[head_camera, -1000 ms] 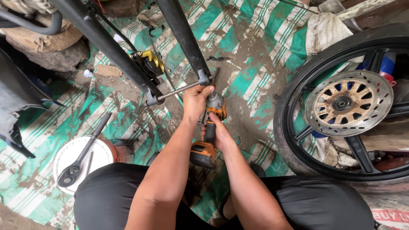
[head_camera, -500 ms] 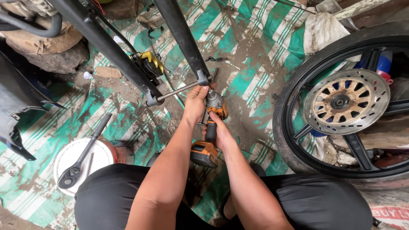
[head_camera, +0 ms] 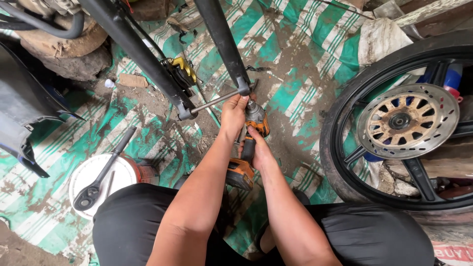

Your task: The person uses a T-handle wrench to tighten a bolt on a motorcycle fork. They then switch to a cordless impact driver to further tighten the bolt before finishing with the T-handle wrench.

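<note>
Currently right hand point(head_camera: 260, 150) wrapped round the orange impact driver point(head_camera: 248, 148), left hand point(head_camera: 232, 114) gripping the axle point(head_camera: 217, 100) at 12 o'clock; best keep the driver square to the fork leg point(head_camera: 224, 42).

Orange-and-black power tool point(head_camera: 249, 148); green-and-white striped tarp point(head_camera: 295, 64), mud-stained; black fork legs point(head_camera: 221, 39); yellow brake caliper point(head_camera: 181, 69); white bucket lid point(head_camera: 120, 175).

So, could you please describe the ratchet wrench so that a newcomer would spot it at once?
Start at the striped green tarp, then go to its lower left corner, where a white bucket lid lies. The ratchet wrench rests diagonally across it, the only long dark-handled tool there.
</note>
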